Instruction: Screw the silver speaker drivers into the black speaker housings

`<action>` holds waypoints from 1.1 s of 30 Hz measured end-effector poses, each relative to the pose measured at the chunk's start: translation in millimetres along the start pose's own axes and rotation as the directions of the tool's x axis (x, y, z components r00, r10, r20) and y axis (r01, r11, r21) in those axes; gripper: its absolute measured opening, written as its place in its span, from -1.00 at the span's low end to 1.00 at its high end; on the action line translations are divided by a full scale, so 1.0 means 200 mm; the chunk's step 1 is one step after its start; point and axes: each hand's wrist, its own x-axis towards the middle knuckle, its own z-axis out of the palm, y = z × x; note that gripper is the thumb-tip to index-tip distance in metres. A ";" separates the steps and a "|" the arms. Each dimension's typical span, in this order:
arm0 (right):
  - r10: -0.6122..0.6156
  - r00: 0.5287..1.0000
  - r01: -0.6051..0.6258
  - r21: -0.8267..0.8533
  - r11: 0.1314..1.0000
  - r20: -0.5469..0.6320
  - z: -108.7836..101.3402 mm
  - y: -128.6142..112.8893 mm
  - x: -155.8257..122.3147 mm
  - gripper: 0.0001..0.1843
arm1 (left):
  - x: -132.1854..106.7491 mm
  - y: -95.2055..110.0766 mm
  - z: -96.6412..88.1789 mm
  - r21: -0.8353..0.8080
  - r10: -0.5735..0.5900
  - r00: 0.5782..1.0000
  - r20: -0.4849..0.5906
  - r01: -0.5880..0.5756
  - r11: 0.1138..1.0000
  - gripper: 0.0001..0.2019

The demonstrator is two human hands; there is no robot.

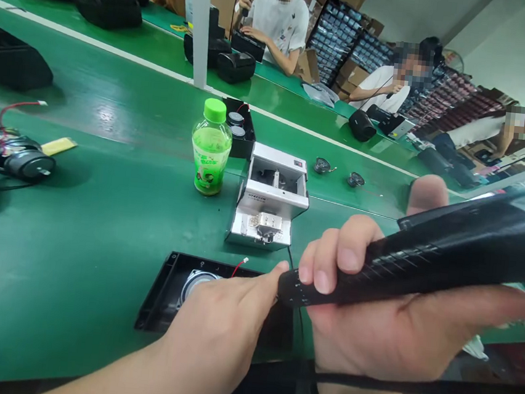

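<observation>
My right hand [371, 319] is wrapped round a black electric screwdriver [423, 262], held nearly level with its tip pointing left. My left hand [222, 323] reaches to that tip, its fingertips pinched together against it; whether they hold anything is too small to see. Just below both hands lies a black plastic speaker panel [160, 298] with a round speaker [196, 280] and a red wire. Behind it stands a small silver screw feeder [269, 201].
A green bottle [211, 148] stands by a black tray of small speakers [239, 126]. Two loose speakers [324, 165] lie further right. A wired black part [10, 157] rests at left. Several people work across the green belt [114, 96], with black housings along it.
</observation>
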 end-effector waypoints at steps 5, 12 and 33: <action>-0.047 0.992 0.048 -0.007 0.999 0.117 0.04 0.00 0.09 0.11 | -0.01 -0.03 -0.02 0.136 -0.098 0.994 -0.050 0.104 0.985 -0.18; -0.196 0.966 0.217 -0.118 0.969 0.168 0.07 0.13 0.26 -0.11 | -0.11 -0.11 -0.14 0.094 -0.100 0.995 -0.028 0.103 0.990 -0.76; -0.059 0.986 0.066 -0.038 0.997 0.154 -0.08 -0.03 0.11 -0.14 | -0.11 -0.06 -0.07 0.163 -0.090 0.986 0.141 0.066 0.984 -0.87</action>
